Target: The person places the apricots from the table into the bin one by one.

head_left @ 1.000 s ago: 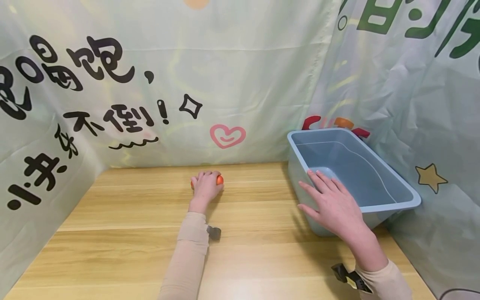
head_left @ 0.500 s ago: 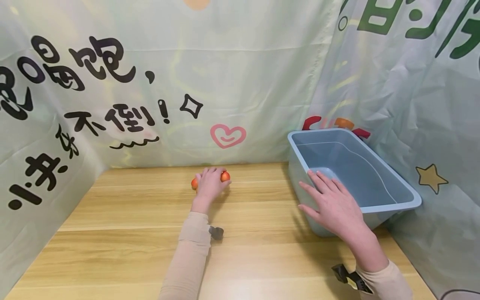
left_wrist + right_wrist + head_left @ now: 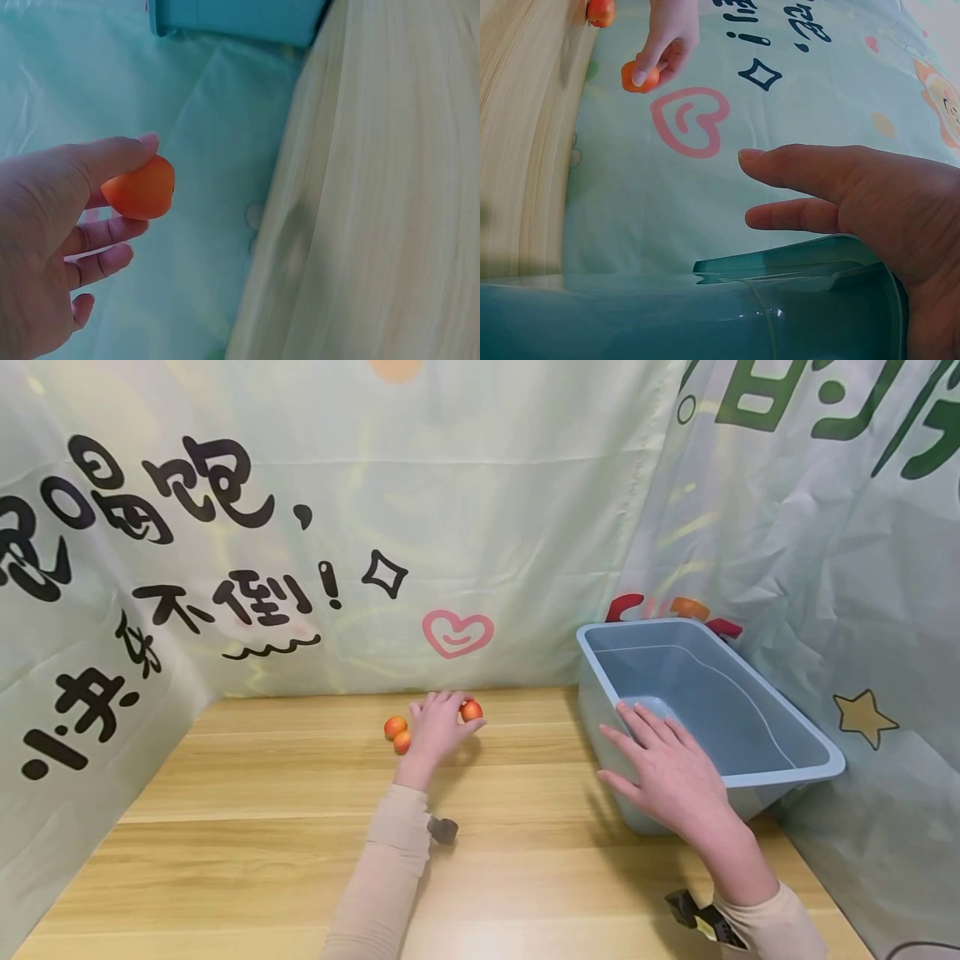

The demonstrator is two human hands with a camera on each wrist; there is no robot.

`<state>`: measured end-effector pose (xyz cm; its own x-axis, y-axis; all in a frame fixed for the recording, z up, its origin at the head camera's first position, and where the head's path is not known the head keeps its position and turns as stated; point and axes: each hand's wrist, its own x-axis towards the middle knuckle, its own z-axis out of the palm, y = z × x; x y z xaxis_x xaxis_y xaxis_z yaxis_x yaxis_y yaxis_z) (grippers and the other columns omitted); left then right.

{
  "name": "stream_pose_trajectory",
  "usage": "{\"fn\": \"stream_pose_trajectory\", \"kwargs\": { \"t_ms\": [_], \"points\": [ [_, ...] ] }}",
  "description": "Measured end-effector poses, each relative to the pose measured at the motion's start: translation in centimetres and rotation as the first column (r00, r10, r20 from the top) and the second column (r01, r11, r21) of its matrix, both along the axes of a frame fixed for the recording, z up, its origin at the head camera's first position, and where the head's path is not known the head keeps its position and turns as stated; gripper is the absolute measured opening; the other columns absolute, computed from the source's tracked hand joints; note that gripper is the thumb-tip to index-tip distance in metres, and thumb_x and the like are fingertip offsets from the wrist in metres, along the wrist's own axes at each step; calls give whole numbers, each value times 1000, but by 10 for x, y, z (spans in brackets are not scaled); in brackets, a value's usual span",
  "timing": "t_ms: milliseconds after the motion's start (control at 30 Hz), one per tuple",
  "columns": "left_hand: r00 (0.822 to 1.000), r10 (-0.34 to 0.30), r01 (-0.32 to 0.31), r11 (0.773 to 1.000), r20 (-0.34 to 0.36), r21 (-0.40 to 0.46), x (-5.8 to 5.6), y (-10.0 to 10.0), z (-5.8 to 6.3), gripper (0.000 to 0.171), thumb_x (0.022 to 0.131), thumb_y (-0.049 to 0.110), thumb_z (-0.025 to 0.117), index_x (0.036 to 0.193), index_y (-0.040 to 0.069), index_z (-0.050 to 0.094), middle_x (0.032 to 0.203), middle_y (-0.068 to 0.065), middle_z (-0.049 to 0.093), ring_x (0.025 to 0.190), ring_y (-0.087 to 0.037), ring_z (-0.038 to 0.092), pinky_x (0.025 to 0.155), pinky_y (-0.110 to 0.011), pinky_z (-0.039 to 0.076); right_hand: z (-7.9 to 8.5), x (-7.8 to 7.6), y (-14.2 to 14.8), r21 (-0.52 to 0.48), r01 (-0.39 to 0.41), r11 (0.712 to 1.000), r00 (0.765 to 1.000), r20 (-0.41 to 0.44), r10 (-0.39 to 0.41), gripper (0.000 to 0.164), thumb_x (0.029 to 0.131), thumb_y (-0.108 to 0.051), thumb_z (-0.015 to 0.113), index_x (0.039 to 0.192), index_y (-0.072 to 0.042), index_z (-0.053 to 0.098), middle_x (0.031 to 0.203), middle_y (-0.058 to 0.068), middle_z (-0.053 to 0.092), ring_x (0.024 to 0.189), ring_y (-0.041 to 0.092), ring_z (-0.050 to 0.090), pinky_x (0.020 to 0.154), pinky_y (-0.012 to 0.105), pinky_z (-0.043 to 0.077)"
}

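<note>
left hand (image 3: 438, 727): pinching one small orange-red fruit (image 3: 471, 711), thumb on one side, fingers on the other. seen at the left wrist, the lower fingers are bent and lie loosely apart below the fruit. the held fruit is up off the wooden table (image 3: 247, 852), toward its back edge, with a shadow lying on the boards.

two loose fruits on the table, just left of that hand: one farther back (image 3: 395, 727), a nearer one (image 3: 402, 742) beside it. both round, orange to yellow in patches. from here i cannot tell for certain whether they touch.

right hand (image 3: 678, 772): spread, fingers straight and apart, back of the hand up. it lies across the near left part of the rim of a blue-grey bin (image 3: 780, 776); cannot tell whether it rests on the rim or hangs just above. bin is open-topped, deep, at the right end of the table.

both arms in beige sleeves (image 3: 378, 877), a small dark device at each wrist. pale printed cloth (image 3: 510, 527) behind: black characters, pink heart (image 3: 427, 631), yellow star (image 3: 866, 717) to the right.
</note>
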<state>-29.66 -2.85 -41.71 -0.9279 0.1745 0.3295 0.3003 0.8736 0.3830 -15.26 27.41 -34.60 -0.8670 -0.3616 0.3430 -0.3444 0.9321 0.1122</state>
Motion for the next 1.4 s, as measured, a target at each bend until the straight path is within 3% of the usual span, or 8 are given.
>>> {"fn": "stream_pose_trajectory", "kwargs": {
  "t_ms": [500, 867, 1167, 1400],
  "points": [
    [992, -105, 107, 994, -67, 30, 11, 26, 6, 46, 82, 54, 71, 116, 23, 65, 116, 1, 67, 110, -23, 55, 84, -42, 28, 0, 0, 1, 1, -6, 1000, 1000, -4, 6, 61, 84, -45, 70, 137, -16, 57, 153, 14, 42, 141, 35, 37, 113, 54, 29],
    [983, -127, 130, 991, -130, 21, 18, 39, 14, 48, 82, 56, 70, 118, 24, 63, 118, 3, 67, 108, -21, 57, 85, -41, 31, -1, 0, 0, 1, -8, 1000, 1000, -8, 8, 61, 85, -46, 69, 136, -16, 57, 152, 14, 42, 141, 35, 37, 113, 53, 29],
    [965, -152, 167, 985, -214, 52, 20, 49, 22, 46, 81, 51, 74, 116, 22, 63, 114, 3, 67, 102, -20, 57, 84, -40, 31, 0, 0, 0, 2, -5, 1000, 1000, -2, 5, 61, 85, -46, 69, 136, -16, 57, 152, 15, 42, 141, 35, 37, 113, 54, 29],
    [961, -157, 175, 983, -227, 60, 19, 57, 28, 46, 82, 51, 73, 116, 22, 62, 114, 3, 67, 103, -19, 57, 84, -39, 32, 0, 0, 0, 8, -2, 1000, 1000, -5, 2, 61, 85, -47, 69, 136, -16, 57, 152, 15, 43, 141, 35, 37, 113, 54, 29]
  ]
}}
